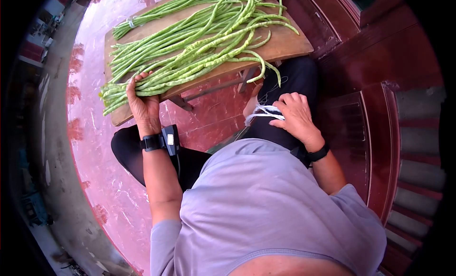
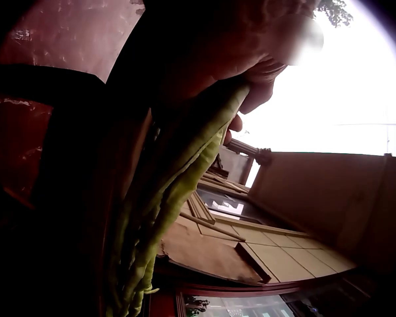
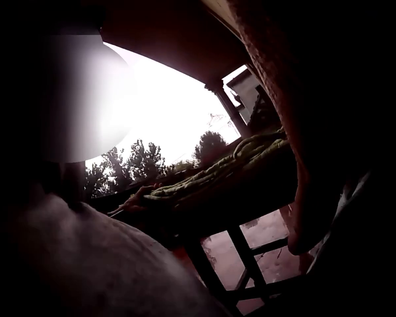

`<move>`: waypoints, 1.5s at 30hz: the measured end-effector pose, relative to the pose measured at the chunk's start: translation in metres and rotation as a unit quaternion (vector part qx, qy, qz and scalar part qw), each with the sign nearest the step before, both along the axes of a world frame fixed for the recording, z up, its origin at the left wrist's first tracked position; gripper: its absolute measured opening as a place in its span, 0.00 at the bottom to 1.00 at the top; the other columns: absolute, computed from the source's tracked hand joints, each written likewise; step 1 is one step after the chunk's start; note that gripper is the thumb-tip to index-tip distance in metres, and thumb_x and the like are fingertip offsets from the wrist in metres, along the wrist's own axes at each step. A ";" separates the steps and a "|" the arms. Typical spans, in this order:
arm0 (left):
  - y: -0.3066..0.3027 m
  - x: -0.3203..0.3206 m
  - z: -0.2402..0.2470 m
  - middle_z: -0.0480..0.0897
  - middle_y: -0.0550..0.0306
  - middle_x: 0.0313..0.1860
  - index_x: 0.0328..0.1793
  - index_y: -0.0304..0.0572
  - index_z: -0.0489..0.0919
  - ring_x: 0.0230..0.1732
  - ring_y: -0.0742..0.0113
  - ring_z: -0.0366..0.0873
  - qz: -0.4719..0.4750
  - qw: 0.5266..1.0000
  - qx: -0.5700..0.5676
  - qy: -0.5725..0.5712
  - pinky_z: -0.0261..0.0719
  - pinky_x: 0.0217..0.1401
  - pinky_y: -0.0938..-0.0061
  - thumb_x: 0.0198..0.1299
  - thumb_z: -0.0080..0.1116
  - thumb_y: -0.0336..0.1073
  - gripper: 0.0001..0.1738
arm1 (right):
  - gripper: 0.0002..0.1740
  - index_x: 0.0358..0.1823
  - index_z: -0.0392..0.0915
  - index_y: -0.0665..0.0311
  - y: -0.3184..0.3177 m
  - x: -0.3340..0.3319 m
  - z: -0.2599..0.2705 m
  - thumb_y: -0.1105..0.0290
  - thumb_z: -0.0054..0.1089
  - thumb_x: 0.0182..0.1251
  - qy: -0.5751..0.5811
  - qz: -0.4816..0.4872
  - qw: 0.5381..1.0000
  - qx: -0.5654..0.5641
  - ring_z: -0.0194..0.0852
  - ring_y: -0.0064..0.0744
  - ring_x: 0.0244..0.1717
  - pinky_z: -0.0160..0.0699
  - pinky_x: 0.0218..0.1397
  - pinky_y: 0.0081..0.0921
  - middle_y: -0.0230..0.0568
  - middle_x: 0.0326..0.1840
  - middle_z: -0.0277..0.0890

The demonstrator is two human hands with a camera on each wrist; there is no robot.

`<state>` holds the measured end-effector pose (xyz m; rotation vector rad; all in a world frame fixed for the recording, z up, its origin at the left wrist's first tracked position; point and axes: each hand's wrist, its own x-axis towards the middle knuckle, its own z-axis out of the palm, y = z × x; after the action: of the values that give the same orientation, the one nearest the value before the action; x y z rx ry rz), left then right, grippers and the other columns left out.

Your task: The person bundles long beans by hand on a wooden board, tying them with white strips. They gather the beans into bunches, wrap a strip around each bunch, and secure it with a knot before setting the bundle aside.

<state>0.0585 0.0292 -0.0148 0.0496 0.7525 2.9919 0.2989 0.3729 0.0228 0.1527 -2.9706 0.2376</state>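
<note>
Long green yardlong beans (image 1: 190, 57) lie in bunches across a small wooden table (image 1: 297, 43). My left hand (image 1: 142, 105) grips the nearest bunch close to its left end, at the table's front edge. In the left wrist view, the beans (image 2: 178, 191) run down from under the curled fingers. My right hand (image 1: 299, 115) is over my thigh, thumb and fingers at a bundle of thin white strips (image 1: 261, 112), whose loose ends stick out to the left. In the right wrist view the hand is mostly dark, with a finger (image 3: 300, 224) showing beside the strips.
The farthest bunch of beans has a white tie (image 1: 130, 22) near its left end. Dark red wooden panels (image 1: 342, 133) stand close on my right. Below the table is a red, shiny floor (image 1: 209, 129). My knees reach under the table's front edge.
</note>
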 end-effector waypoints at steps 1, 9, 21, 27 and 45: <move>0.000 0.002 0.002 0.80 0.55 0.40 0.40 0.36 0.77 0.49 0.61 0.78 -0.007 1.000 -0.002 0.000 0.69 0.75 0.56 0.65 0.58 0.34 0.08 | 0.13 0.40 0.83 0.57 0.000 0.004 -0.004 0.60 0.69 0.57 0.015 0.032 0.999 -0.006 0.72 0.39 0.47 0.63 0.57 0.35 0.36 0.38 0.76; 0.000 0.006 0.007 0.80 0.53 0.42 0.41 0.36 0.78 0.52 0.60 0.77 -0.016 1.000 -0.022 0.000 0.65 0.78 0.55 0.65 0.59 0.36 0.09 | 0.08 0.42 0.82 0.56 0.023 0.018 0.061 0.63 0.60 0.68 0.048 -0.178 0.974 -0.129 0.80 0.45 0.37 0.77 0.38 0.36 0.38 0.33 0.78; -0.004 0.001 -0.002 0.80 0.53 0.42 0.41 0.35 0.77 0.52 0.60 0.78 -0.023 1.000 -0.002 -0.011 0.65 0.77 0.53 0.65 0.59 0.34 0.08 | 0.11 0.45 0.84 0.65 0.064 0.040 0.051 0.67 0.57 0.73 0.131 -0.235 0.913 -0.306 0.77 0.22 0.31 0.74 0.35 0.21 0.37 0.34 0.81; -0.003 0.002 -0.001 0.80 0.55 0.40 0.42 0.38 0.77 0.51 0.60 0.78 -0.020 1.000 -0.009 -0.002 0.66 0.76 0.53 0.65 0.59 0.34 0.07 | 0.20 0.56 0.78 0.68 0.047 0.032 0.106 0.59 0.47 0.80 0.080 -0.269 0.749 -0.600 0.49 0.07 0.12 0.52 0.14 0.10 0.23 0.20 0.62; 0.007 0.008 0.005 0.81 0.60 0.36 0.43 0.47 0.74 0.47 0.62 0.79 -0.003 0.997 0.069 -0.025 0.75 0.67 0.57 0.64 0.59 0.30 0.05 | 0.13 0.52 0.82 0.67 -0.111 -0.177 0.207 0.68 0.55 0.76 0.190 0.191 0.744 -0.612 0.80 0.18 0.42 0.79 0.45 0.15 0.35 0.41 0.84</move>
<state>0.0663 0.0360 -0.0098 -0.0175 0.5396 3.0217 0.1218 0.2624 0.2297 0.5266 -1.7973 1.8155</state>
